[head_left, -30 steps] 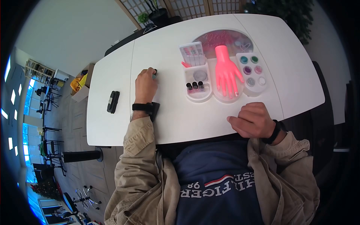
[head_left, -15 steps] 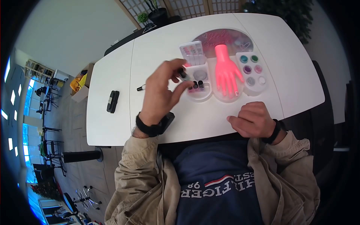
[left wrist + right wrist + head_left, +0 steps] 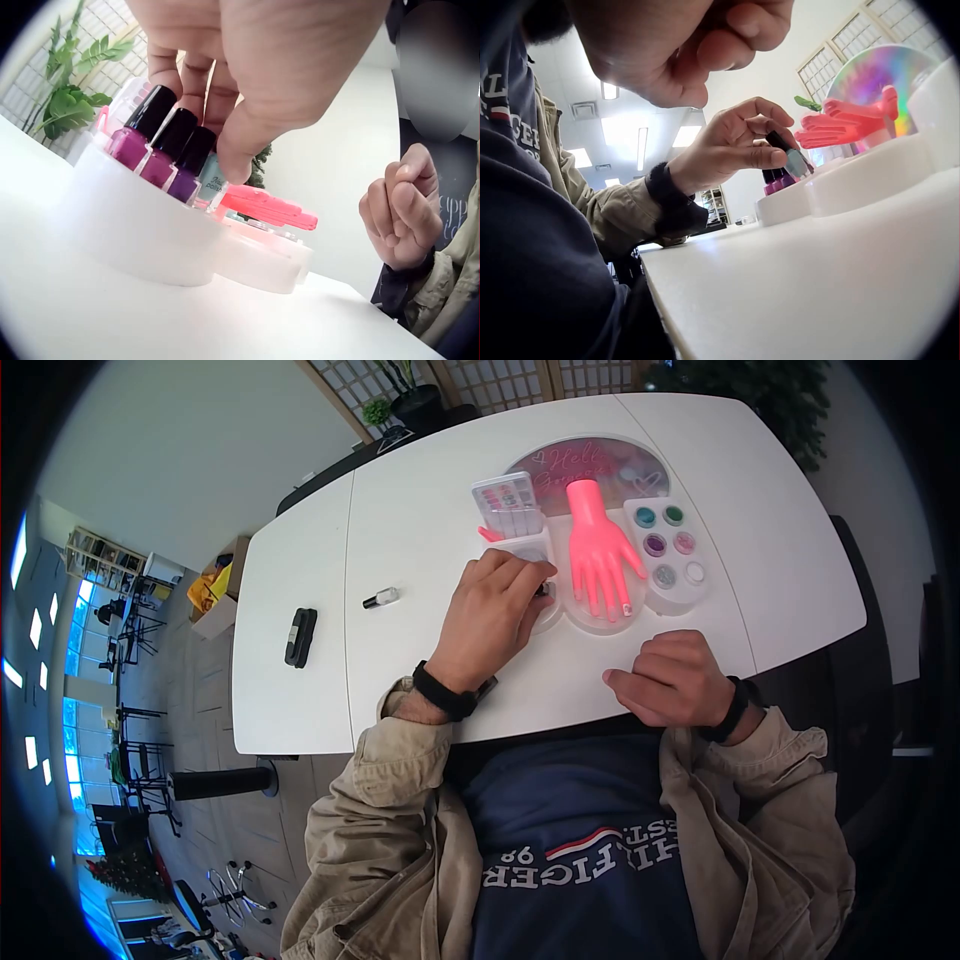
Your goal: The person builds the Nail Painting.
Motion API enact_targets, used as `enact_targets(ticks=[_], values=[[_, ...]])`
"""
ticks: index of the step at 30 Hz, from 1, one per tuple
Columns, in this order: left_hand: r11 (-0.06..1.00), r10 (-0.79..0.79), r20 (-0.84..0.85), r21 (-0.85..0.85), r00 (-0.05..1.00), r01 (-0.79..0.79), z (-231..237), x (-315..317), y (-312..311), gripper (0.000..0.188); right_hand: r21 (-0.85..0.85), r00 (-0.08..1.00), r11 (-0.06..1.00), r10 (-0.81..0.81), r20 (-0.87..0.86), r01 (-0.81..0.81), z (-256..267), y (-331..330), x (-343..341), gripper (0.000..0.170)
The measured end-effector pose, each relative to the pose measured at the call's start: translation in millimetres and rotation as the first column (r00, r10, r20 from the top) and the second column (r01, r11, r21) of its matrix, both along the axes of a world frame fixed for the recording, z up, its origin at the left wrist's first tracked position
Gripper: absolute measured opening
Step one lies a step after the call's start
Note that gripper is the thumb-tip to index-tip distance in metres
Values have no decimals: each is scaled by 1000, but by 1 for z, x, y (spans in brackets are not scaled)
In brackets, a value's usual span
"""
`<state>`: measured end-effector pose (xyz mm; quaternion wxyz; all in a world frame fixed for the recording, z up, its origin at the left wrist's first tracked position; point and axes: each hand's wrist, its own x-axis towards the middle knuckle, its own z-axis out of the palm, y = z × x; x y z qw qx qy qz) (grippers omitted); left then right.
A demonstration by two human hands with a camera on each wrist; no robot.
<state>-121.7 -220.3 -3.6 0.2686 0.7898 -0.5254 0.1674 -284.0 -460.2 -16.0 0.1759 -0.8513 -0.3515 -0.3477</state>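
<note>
My left hand [image 3: 485,615] is over the left compartment of a white manicure tray [image 3: 150,225]. Its thumb and fingers pinch a teal nail polish bottle [image 3: 214,178] with a black cap, tilted at the end of a row. Beside it lean several pink-to-purple nail polish bottles [image 3: 159,166] with black caps; in the head view the left hand mostly hides them. A bright pink model hand [image 3: 600,550] lies palm down in the tray's middle. My right hand [image 3: 675,680] is loosely curled near the table's front edge, holding nothing.
A small clear bottle with a black cap [image 3: 381,598] lies left of my left hand. Farther left is a black elongated object [image 3: 300,638]. The tray's right part holds several glitter pots [image 3: 654,545]; an upright lidded case [image 3: 507,502] and a mirror-like panel [image 3: 590,465] stand behind.
My left hand has lifted the teal bottle from the table's left side and carried it right to the row of bottles in the tray. My right hand has stayed in place.
</note>
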Motion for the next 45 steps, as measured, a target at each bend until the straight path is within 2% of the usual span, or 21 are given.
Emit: enact_targets(ticks=[25,30,33,35,38,40,45], values=[[998,45,-62,46,997,-43,-9,4,1,45,-27,1000,1000,-7,-19,7,2,0,-1,24],[997,78,-69,18,995,-76,10,6,12,47,-27,1000,1000,-5,-7,5,2,-1,0,24],[981,179,-2,-73,984,-178,26,27,41,44,-23,1000,1000,-2,0,2,3,-1,0,25],[949,273,-72,-145,959,-281,35,43,66,30,-12,1000,1000,-2,0,2,1,-1,-1,26],[890,445,-49,-86,894,-448,38,66,110,24,-1,1000,1000,-1,0,1,-1,-1,0,27],[856,509,-85,-54,856,-514,26,84,136,22,-8,1000,1000,0,-4,0,-1,-2,0,27],[763,646,-251,173,721,-623,4,100,172,25,-10,1000,1000,5,-3,-5,0,-1,1,27]])
